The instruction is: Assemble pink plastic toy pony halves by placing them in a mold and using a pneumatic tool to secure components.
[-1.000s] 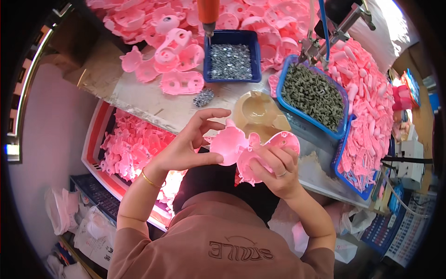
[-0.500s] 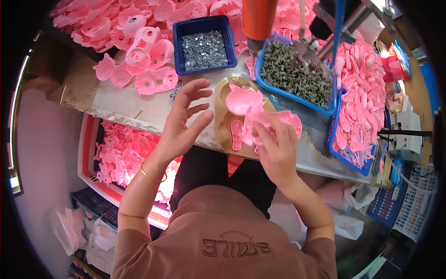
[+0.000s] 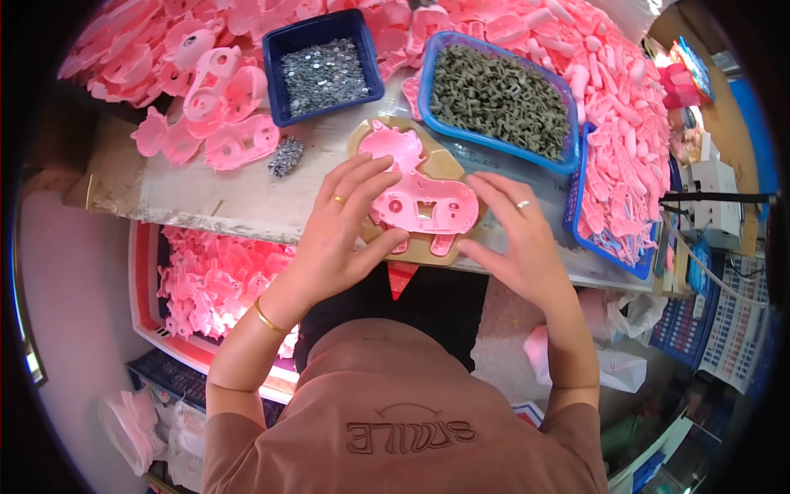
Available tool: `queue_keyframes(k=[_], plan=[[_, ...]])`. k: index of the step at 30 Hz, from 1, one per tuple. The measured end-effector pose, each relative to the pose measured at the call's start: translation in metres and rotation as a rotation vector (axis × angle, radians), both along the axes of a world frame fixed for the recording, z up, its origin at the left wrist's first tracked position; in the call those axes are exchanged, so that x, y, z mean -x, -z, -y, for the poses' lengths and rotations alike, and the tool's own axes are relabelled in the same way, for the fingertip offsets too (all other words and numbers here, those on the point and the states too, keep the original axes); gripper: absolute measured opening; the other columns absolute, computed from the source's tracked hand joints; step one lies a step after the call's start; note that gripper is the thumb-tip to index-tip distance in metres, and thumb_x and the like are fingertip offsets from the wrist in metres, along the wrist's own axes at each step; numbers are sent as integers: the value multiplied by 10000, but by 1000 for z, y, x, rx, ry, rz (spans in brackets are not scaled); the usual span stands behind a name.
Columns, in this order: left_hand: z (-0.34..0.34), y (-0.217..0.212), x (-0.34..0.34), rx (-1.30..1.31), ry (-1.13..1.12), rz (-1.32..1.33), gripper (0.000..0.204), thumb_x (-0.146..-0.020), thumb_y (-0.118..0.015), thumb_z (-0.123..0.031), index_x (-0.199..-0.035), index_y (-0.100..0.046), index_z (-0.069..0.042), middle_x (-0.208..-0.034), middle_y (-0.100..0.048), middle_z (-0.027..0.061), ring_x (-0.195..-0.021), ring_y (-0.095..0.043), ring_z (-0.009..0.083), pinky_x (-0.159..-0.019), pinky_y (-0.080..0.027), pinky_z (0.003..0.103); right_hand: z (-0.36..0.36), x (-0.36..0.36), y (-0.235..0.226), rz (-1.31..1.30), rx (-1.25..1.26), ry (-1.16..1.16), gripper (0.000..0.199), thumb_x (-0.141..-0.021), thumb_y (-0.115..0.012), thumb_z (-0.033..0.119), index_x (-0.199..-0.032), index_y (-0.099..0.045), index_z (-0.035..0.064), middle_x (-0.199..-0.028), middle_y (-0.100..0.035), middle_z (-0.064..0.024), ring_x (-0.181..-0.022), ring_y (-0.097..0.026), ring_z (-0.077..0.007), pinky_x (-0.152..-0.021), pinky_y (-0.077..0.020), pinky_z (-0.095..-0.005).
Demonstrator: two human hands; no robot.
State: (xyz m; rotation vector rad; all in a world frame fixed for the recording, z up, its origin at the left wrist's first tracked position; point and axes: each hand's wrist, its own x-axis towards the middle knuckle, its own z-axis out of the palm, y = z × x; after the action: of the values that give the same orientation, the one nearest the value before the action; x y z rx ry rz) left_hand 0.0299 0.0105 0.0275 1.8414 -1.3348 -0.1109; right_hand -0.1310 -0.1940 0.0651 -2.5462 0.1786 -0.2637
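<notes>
A pink plastic animal-shaped shell half (image 3: 428, 202) lies flat on a tan holding block (image 3: 440, 160) at the table's front edge. Its cut-outs and small holes face up, and pink leg pieces (image 3: 443, 244) show below its body. My left hand (image 3: 339, 221) is at its left side, fingers spread, with fingertips over the shell's edge and the thumb near a leg piece. At the right end, my right hand (image 3: 525, 239) has its fingers apart, the fingertips close to the shell's rim. Whether those right fingertips touch it I cannot tell.
A dark blue tray of small screws (image 3: 322, 76) and a blue tray of dark grey-green parts (image 3: 498, 103) stand behind the block. Pink shells (image 3: 216, 90) pile up back left; a blue basket of pink pieces (image 3: 617, 198) stands right. A screw cluster (image 3: 285, 156) lies left.
My right hand has let go of the pink shell, which now lies settled on the block. My left hand has come down to the shell. The orange hanging tool has left the view.
</notes>
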Motion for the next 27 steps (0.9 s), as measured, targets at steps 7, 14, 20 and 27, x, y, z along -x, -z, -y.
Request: queue_keyframes(k=[7,14,20,27], plan=[[29,6,11,-168,23,227,623,-845,-719,-333,-1364,-517,-53,-1452,-466,139,-1399,-348,367,-1171,-252,543,0,-4,23,78,23,23,549,-753,-801,168,-1262,-619,71,-1143,-611,-107,-1080,-567,-305,-936,-461,-414],[34,10,16,-174,56,232,612,-842,-718,-319,-1343,-527,-26,-1426,-486,136,-1355,-398,362,-1137,-310,509,-1,-6,28,110,196,11,497,-741,-793,233,-1202,-650,115,-1055,-637,-69,-1032,-586,-266,-924,-420,-409],[36,11,18,-178,33,243,640,-804,-761,-271,-1356,-533,-40,-1433,-490,124,-1312,-439,348,-1105,-354,471,20,-10,20,37,-145,-54,378,-811,-750,173,-1170,-672,84,-1053,-649,-72,-1019,-606,-262,-902,-472,-401],[35,11,20,-212,27,292,609,-852,-708,-325,-1343,-520,-18,-1429,-482,137,-1312,-439,334,-1134,-319,491,104,-47,16,65,57,303,259,-836,-725,144,-1088,-708,89,-998,-654,-85,-900,-650,-248,-799,-519,-372]])
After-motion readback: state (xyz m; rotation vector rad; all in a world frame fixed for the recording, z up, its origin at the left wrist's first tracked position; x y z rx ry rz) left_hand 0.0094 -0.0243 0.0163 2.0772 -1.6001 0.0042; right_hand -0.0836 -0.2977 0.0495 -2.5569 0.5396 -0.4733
